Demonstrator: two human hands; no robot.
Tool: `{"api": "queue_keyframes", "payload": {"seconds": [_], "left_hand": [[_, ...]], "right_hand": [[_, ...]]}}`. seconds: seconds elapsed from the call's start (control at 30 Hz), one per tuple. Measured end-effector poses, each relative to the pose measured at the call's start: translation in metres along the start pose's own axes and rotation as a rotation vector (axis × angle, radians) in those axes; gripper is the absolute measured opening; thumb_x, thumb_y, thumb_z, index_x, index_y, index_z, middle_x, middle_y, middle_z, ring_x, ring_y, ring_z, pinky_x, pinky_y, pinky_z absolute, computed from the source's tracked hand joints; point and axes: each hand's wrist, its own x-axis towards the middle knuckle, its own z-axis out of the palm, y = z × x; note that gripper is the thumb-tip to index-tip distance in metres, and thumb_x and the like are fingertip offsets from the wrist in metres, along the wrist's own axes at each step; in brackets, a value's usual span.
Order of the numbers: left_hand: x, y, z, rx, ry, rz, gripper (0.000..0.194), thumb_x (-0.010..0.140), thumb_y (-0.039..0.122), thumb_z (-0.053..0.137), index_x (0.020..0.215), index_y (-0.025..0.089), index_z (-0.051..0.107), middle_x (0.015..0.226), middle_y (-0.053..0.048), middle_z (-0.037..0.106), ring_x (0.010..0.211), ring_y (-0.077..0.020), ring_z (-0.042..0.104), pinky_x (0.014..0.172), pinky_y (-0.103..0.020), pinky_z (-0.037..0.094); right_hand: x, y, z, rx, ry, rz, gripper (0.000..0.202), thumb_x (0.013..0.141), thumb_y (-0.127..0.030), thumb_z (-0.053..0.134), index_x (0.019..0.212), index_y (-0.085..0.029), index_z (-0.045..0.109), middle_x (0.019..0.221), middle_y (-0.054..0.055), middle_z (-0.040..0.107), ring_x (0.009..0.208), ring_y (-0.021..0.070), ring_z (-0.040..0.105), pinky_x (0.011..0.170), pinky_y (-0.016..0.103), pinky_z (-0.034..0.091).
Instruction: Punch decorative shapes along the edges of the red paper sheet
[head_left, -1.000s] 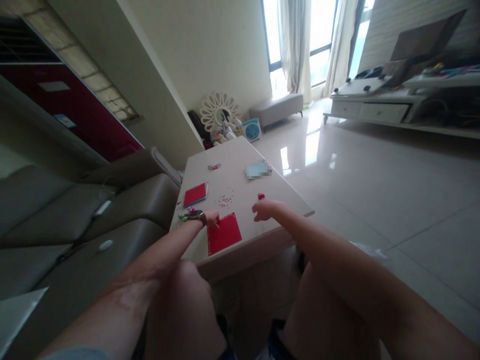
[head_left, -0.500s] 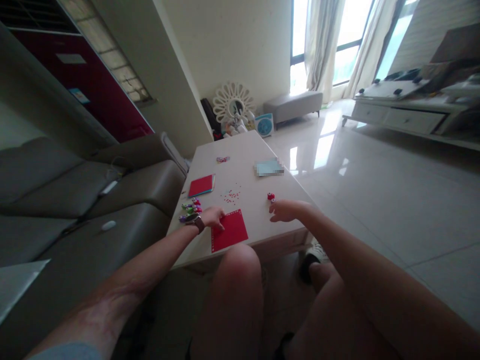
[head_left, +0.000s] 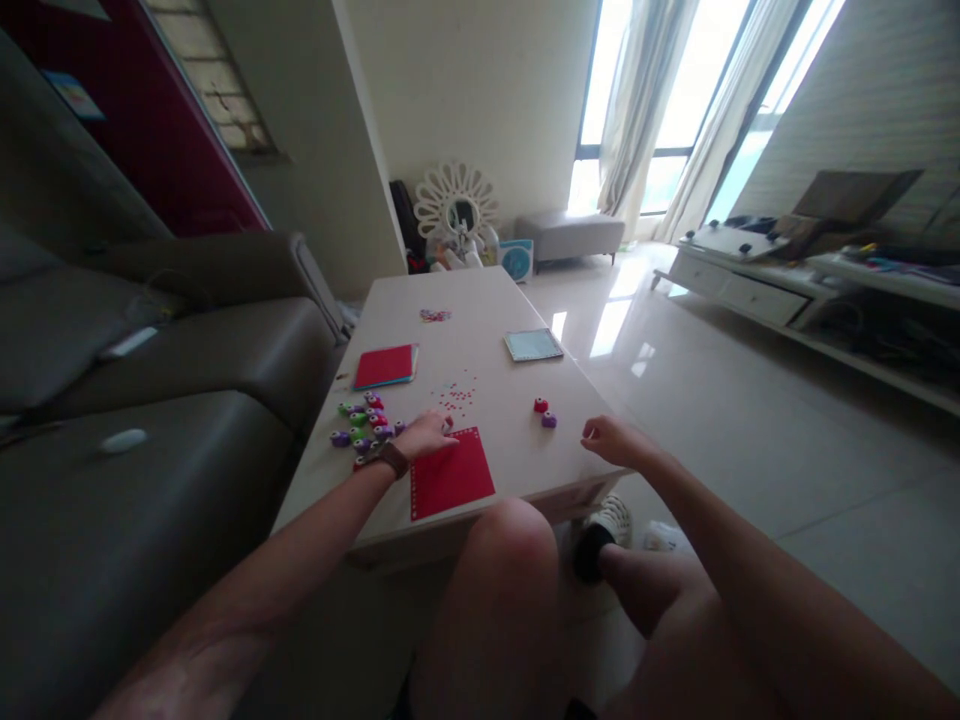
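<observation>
Now | left hand (head_left: 426,437) over red sheet (head_left: 454,475), right hand (head_left: 611,440) curled; can't tell either grip | seemingly steadying; next wants it flat

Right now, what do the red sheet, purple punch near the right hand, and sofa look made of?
Red sheet: paper or thin card, matte, flat, two edges apparently punched.
Purple punch: probably smooth plastic, by its solid colour; too small to be sure.
Sofa: perhaps leather or imitation, softly shiny.
</observation>
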Motion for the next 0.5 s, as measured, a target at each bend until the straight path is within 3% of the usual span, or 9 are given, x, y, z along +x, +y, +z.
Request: {"api": "queue_keyframes", "payload": {"seconds": [0.23, 0.5], "left_hand": [[0.006, -0.004, 0.014, -0.082, 0.057, 0.008, 0.028, 0.075, 0.03, 0.075, 0.097, 0.017, 0.065, 0.098, -0.009, 0.07, 0.089, -0.0225, 0.064, 0.075, -0.03, 0.046], [0.022, -0.003, 0.016, -0.22, -0.035, 0.126, 0.022, 0.076, 0.025, 0.071, 0.096, 0.018, 0.067, 0.085, -0.003, 0.071, 0.077, -0.0178, 0.065, 0.068, -0.028, 0.043]], "right_hand": [[-0.002, -0.009, 0.001, 0.002, 0.035, 0.025, 0.019, 0.089, -0.03, 0.061, 0.095, -0.021, 0.077, 0.097, 0.007, 0.077, 0.083, 0.0194, 0.068, 0.066, 0.027, 0.043], [0.023, -0.02, -0.011, -0.085, -0.006, 0.009, 0.02, 0.083, -0.03, 0.07, 0.1, -0.021, 0.075, 0.102, 0.011, 0.077, 0.087, 0.0239, 0.069, 0.069, 0.031, 0.046]]}}
